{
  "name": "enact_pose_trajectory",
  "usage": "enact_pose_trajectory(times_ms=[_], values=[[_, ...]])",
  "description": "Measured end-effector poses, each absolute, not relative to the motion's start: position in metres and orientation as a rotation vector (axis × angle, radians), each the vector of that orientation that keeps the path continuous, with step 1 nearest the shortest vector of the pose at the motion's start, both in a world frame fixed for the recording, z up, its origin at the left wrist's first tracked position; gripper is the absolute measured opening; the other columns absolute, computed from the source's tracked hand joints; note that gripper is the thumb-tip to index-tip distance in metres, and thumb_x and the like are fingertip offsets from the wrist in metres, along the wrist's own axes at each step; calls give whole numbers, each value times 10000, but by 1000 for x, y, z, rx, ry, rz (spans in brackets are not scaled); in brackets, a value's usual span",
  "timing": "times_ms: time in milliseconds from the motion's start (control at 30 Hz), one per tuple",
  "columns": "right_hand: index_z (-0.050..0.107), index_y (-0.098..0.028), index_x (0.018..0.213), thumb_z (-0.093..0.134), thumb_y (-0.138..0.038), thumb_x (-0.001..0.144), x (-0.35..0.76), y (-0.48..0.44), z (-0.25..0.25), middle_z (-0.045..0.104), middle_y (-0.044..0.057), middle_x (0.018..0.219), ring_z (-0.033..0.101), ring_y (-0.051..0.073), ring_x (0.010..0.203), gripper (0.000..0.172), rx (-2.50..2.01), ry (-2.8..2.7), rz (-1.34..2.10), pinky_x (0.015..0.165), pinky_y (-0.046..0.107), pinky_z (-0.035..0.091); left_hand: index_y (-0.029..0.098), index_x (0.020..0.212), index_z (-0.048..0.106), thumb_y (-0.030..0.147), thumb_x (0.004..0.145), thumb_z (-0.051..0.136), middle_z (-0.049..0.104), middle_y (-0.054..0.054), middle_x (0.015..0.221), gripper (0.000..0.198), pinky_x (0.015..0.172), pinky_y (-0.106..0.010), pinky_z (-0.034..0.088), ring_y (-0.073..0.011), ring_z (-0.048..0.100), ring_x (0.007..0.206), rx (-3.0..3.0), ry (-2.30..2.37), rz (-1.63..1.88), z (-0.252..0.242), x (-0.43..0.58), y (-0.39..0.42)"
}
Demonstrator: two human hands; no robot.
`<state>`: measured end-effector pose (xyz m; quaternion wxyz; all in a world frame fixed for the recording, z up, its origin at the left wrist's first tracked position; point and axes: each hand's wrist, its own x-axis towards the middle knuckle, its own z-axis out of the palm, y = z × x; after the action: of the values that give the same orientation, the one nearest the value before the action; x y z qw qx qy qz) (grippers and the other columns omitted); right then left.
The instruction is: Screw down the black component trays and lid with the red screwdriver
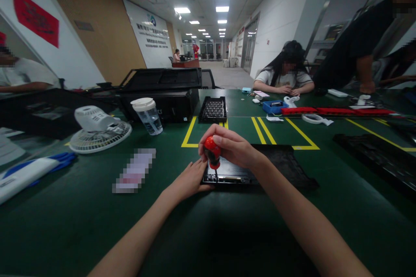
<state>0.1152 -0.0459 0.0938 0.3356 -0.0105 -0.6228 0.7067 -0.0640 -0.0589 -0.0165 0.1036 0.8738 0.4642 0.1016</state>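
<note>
My right hand (232, 145) is closed around the red-and-black handle of a screwdriver (212, 152). The screwdriver stands nearly upright, its shaft pointing down at the near left part of a black plastic panel (286, 166). Small metallic parts run along the panel's near edge, too small to name. My left hand (193, 177) grips the panel's left corner, with the thumb along the near edge and the fingers on the left side, some fingertips hidden. A black tray of screws or similar small parts (214, 108) sits beyond my hands.
Left on the green table (156, 233) are a white fan (100, 127), a cup (147, 114), a blurred-out flat item (134, 171) and blue gloves (61, 162). Another black panel (380, 160) lies right. Beyond are a blue bin (274, 107), a tape roll (312, 118) and co-workers.
</note>
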Motion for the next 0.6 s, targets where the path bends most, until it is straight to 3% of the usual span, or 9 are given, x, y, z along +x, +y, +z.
enact_pose_trajectory(times_ms=[333,600], values=[[520,-131,935,478,-276,862,112,-46,93,580,51,835,566,113,716,168,7,-1672,1817,694,261,450,180,1242,358,447,714,599,381,-150,1339,638,967,-475,334,-325,341,1240,2576,1382,297,-14,-63,-61],[521,-120,929,489,-286,859,113,-48,95,585,56,836,565,111,713,183,-6,-1687,1797,692,258,452,202,1285,285,428,720,601,356,-140,1367,686,990,-475,305,-308,322,1260,2584,1373,313,-13,-62,-61]])
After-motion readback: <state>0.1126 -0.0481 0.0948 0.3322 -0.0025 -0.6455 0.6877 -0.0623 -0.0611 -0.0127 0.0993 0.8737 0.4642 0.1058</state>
